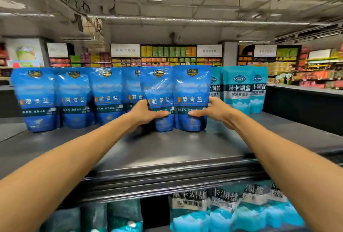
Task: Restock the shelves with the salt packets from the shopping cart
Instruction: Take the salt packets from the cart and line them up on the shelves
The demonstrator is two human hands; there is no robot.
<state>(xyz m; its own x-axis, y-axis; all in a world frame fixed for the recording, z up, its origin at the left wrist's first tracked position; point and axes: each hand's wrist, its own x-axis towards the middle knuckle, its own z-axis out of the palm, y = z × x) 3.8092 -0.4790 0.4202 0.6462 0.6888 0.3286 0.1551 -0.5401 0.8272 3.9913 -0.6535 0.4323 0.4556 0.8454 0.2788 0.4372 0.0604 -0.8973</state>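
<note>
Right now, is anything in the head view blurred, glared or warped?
Head view: ceiling streaked with motion blur; wide-angle bends the top shelf edge; glare streaks on the dark blue packets; lower-shelf packets soft; both hands sharp.

My fingers (163, 114) press two glossy blue salt packets (175, 98), upright and side by side on the dark top shelf (167, 150), in a row of matching packets.
</note>
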